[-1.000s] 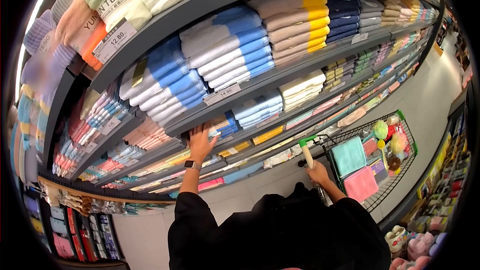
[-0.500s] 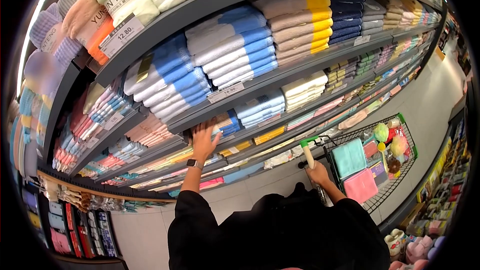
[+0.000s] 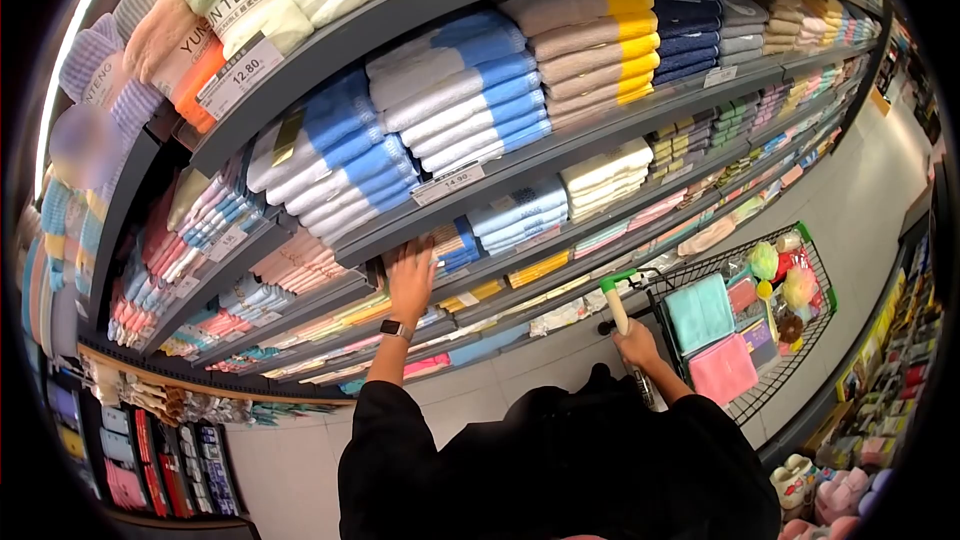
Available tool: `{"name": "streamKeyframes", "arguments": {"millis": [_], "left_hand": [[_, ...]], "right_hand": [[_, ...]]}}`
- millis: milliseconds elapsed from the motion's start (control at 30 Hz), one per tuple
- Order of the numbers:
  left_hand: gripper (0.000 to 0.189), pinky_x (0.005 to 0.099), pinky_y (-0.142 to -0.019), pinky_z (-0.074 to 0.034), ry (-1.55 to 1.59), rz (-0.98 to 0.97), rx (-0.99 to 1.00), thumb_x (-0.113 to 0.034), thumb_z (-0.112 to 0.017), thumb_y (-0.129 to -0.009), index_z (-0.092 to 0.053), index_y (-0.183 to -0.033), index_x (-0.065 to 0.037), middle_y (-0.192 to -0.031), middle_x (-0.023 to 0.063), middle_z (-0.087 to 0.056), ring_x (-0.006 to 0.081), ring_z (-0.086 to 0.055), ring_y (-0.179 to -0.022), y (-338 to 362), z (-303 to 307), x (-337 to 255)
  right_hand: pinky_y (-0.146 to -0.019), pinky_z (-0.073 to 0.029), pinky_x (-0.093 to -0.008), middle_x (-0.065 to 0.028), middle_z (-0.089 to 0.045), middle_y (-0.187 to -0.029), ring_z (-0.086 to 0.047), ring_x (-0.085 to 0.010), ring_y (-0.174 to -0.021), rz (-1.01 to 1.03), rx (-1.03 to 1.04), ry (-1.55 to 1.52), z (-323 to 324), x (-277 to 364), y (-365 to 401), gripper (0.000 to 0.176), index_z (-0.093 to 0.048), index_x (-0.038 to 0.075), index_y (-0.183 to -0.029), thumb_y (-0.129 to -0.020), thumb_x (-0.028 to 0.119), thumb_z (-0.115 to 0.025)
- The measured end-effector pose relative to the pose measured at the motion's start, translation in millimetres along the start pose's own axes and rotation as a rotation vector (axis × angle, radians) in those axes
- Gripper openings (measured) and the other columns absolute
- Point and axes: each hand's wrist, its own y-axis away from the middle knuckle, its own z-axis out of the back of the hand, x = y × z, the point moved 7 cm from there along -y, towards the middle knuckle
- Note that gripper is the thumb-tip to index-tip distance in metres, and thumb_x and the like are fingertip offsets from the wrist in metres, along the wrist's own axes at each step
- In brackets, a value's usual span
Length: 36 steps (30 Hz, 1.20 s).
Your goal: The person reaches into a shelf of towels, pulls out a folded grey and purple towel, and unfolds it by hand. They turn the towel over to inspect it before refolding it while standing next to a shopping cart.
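My left hand reaches to a lower shelf, its fingers stretched out at the left end of a stack of brown and blue folded towels. Its fingertips are partly hidden beneath the shelf edge above. A dark smartwatch sits on that wrist. My right hand is closed around the pale handle of a shopping cart. Inside the cart lie a folded mint item, a folded pink item and several small colourful goods.
Long grey shelves curve across the view, stacked with folded towels such as white-and-blue ones. Price tags line their edges. Slippers stand at lower right. A tiled floor runs below.
My left hand's thumb has drawn in closer to the fingers, and the hand has shifted slightly. My right hand stays on the cart handle.
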Motion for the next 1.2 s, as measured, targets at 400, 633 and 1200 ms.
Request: {"name": "streamKeyframes", "arguments": {"millis": [400,633,1200], "left_hand": [[0.05,0.0452,-0.084,-0.046,-0.007,-0.023,-0.078,-0.033,-0.069,-0.085,-0.059,-0.13,-0.012,-0.123,0.0161,-0.059,0.0349,-0.058,-0.101,-27.6,29.2,-32.3],[0.05,0.046,-0.085,-0.047,0.006,-0.031,0.029,-0.036,-0.07,-0.085,-0.062,-0.127,-0.011,-0.118,0.0153,-0.06,0.0344,-0.059,-0.099,-41.6,16.1,-36.2],[0.058,0.0435,-0.088,-0.05,0.048,-0.071,0.079,-0.049,-0.063,-0.087,-0.059,-0.131,-0.011,-0.122,0.0179,-0.061,0.0364,-0.06,-0.105,-66.6,4.6,-51.5]], "right_hand": [[-0.06,-0.054,-0.0427,-0.0207,-0.067,-0.072,-0.067,-0.0321,-0.056,-0.017,0.034,-0.047,4.2,9.8,6.3,0.031,-0.061,-0.003,-0.096,-0.084,0.025,-0.066],[-0.061,-0.053,-0.0424,-0.0198,-0.067,-0.07,-0.068,-0.0317,-0.058,-0.001,0.002,-0.046,4.2,5.3,5.8,0.03,-0.062,-0.002,-0.095,-0.085,0.026,-0.066],[-0.085,-0.049,-0.0487,-0.0258,-0.067,-0.098,-0.063,-0.0433,-0.099,-0.021,0.017,-0.015,6.5,5.2,4.8,0.033,-0.063,0.001,-0.1,-0.081,0.028,-0.065]]}}
